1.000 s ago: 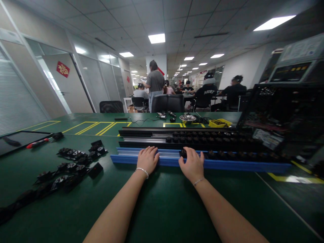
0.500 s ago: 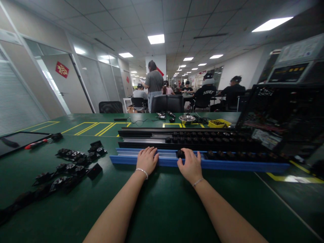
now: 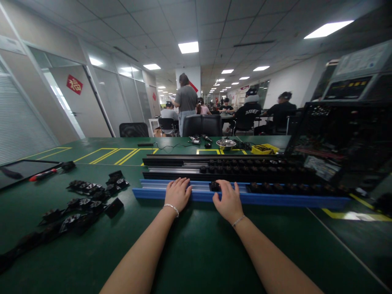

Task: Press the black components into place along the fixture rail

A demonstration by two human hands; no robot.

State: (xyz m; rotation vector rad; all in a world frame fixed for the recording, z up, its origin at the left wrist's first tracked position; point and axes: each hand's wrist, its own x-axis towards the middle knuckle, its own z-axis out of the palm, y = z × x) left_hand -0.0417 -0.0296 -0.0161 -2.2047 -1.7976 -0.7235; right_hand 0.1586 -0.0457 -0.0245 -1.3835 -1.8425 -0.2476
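A long blue rail [image 3: 183, 198] with a pale inner channel lies crosswise in front of me. My left hand [image 3: 178, 194] rests flat over its left part, fingers stretched forward and holding nothing. My right hand [image 3: 227, 200] is at a small black module [image 3: 214, 186] inside the channel, with thumb and index finger bent around its right side. Part of the module is hidden by the fingers. Farther right, several similar black modules [image 3: 275, 188] sit in a row in the same rail, with a gap between them and the one at my right hand.
Black rails [image 3: 171, 175] with modules lie just behind the blue one. Loose black modules [image 3: 88, 204] are strewn at left, near a red-handled tool [image 3: 44, 174]. A metal bowl [image 3: 226, 143] and yellow tray [image 3: 263, 149] stand behind. An open computer case [image 3: 343, 139] fills the right.
My right hand has shifted slightly to the left, and the black module has slid left along the channel with it. My left hand stays put.
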